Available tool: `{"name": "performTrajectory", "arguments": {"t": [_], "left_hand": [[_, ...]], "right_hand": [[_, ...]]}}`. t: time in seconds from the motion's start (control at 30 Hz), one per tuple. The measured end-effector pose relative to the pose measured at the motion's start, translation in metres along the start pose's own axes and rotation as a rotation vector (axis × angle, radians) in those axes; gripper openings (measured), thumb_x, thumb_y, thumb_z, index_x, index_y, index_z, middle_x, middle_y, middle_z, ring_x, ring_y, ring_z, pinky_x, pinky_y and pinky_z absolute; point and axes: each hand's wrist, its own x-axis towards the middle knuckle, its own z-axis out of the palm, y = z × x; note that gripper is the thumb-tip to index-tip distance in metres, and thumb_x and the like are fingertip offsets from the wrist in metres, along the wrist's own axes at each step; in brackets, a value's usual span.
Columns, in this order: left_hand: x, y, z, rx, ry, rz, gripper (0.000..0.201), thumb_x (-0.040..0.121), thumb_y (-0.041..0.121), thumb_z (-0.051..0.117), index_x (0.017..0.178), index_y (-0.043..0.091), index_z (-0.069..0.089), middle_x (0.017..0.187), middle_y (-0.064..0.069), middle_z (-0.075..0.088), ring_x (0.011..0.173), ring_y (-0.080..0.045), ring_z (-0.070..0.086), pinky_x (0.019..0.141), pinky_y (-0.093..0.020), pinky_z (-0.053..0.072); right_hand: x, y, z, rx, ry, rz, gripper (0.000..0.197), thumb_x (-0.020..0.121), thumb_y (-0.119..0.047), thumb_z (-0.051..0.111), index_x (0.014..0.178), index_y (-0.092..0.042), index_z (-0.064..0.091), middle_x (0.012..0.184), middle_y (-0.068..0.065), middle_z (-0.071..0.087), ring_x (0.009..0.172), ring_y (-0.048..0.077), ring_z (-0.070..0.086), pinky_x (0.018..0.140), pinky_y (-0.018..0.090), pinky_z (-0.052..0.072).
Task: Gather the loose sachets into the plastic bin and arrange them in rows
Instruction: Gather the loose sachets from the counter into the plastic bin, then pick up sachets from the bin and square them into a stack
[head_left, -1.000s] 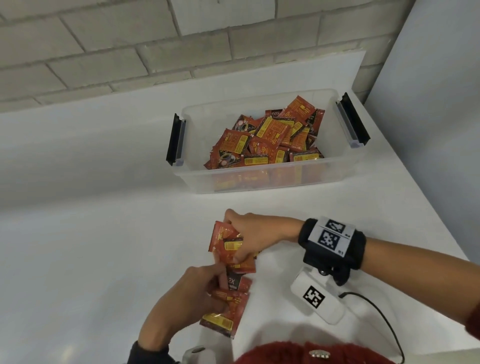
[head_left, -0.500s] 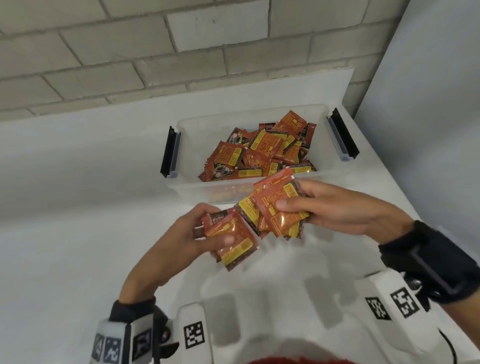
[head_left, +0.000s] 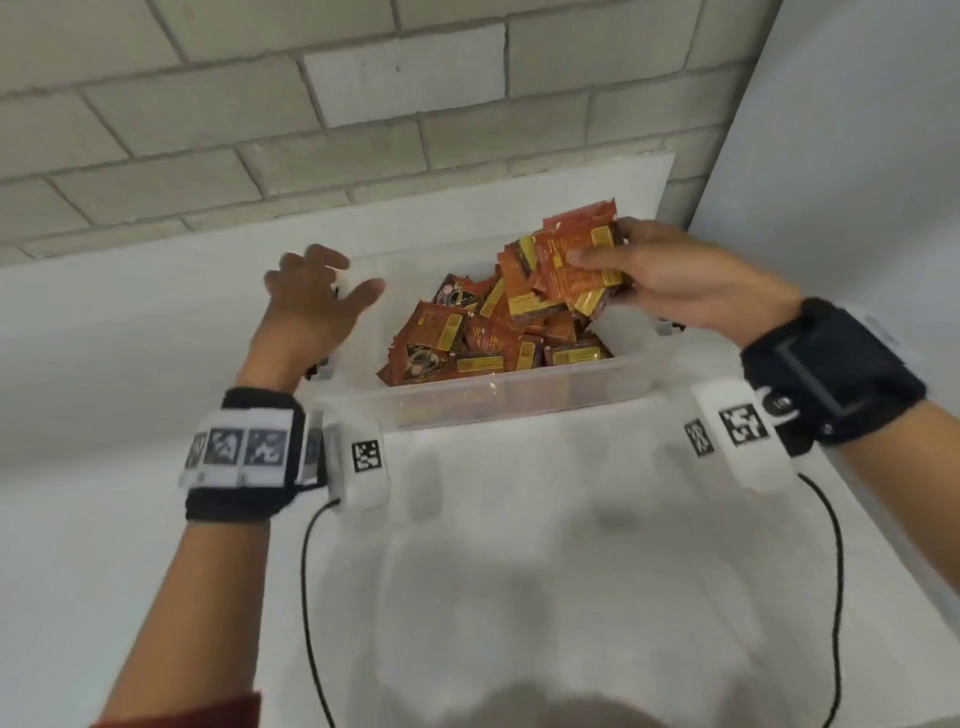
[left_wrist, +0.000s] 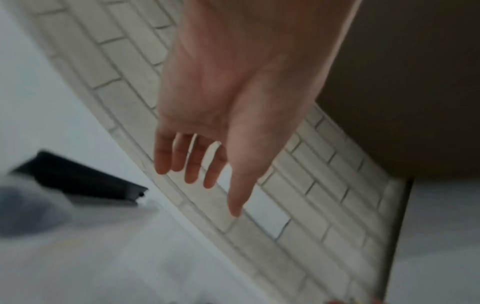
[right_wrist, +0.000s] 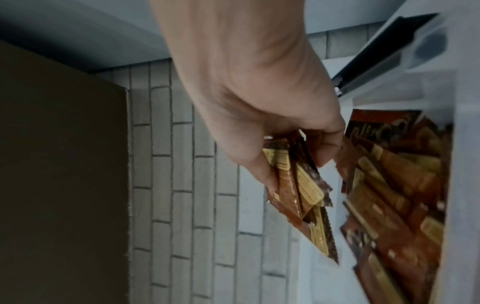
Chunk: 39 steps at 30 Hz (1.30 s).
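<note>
A clear plastic bin (head_left: 519, 392) with black side latches (left_wrist: 85, 183) stands on the white table, holding a loose heap of red and yellow sachets (head_left: 467, 338). My right hand (head_left: 649, 270) hovers over the bin's right half and grips a bunch of sachets (head_left: 566, 270) between thumb and fingers; the same bunch (right_wrist: 303, 189) shows in the right wrist view beside the heap (right_wrist: 394, 185). My left hand (head_left: 317, 296) is above the bin's left end, fingers spread and relaxed, holding nothing (left_wrist: 205, 164).
A brick wall (head_left: 311, 130) runs close behind the bin and a pale wall panel (head_left: 857, 156) closes the right side. The white table (head_left: 519, 571) spreads toward me, with cables (head_left: 306, 597) trailing from both wrist units.
Both hands rose from the table in front of the bin up to it. The right hand took the whole bunch over the bin; the left hand let go of its sachets and now is empty.
</note>
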Motion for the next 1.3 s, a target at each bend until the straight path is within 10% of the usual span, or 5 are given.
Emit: {"name": "performTrajectory", "arguments": {"t": [0.37,0.67,1.03,1.17,1.3], "left_hand": [[0.053,-0.049,0.019,-0.036,-0.291,-0.236,0.069,0.085,0.023,0.069,0.134,0.009,0.022,0.122,-0.025,0.052,0.103,-0.043,0.059,0.09,-0.054,0.049],[0.003,-0.031,0.028,-0.258,-0.382,-0.19,0.053,0.085,0.012,0.064,0.114,0.024,0.021,0.105,-0.027,0.061,0.084,-0.042,0.068,0.069,-0.054,0.056],[-0.069,0.007,0.056,-0.274,-0.476,-0.05,0.047,0.091,0.008,0.055,0.112,0.023,0.015,0.092,-0.026,0.058,0.079,-0.048,0.066,0.07,-0.061,0.053],[-0.085,0.013,0.064,-0.289,-0.471,0.003,0.045,0.09,0.006,0.054,0.113,0.018,0.018,0.082,-0.015,0.054,0.07,-0.035,0.064,0.071,-0.055,0.054],[-0.094,0.016,0.069,-0.278,-0.442,0.015,0.043,0.092,0.009,0.055,0.114,0.015,0.019,0.077,-0.009,0.055,0.07,-0.027,0.063,0.07,-0.049,0.056]], "right_hand": [[0.039,0.023,0.008,-0.567,0.058,0.087,0.04,0.089,-0.032,0.067,0.111,-0.001,0.053,0.098,0.007,0.061,0.085,0.013,0.055,0.072,0.019,0.043],[-0.009,0.017,-0.02,-0.821,0.053,0.122,0.057,0.089,-0.062,0.047,0.125,-0.019,0.051,0.118,-0.005,0.053,0.107,0.016,0.052,0.092,0.027,0.04],[-0.088,0.053,-0.047,-0.326,0.174,0.385,0.07,0.083,-0.058,0.049,0.142,-0.023,0.032,0.146,-0.001,0.04,0.136,0.023,0.034,0.113,0.048,0.028],[-0.103,0.078,-0.036,-0.14,0.169,0.549,0.081,0.078,-0.066,0.05,0.147,-0.031,0.022,0.14,0.001,0.049,0.12,0.029,0.05,0.089,0.057,0.045],[-0.105,0.092,-0.019,-0.06,0.213,0.545,0.103,0.07,-0.07,0.055,0.151,-0.04,-0.002,0.153,-0.002,0.034,0.133,0.027,0.043,0.112,0.057,0.029]]}}
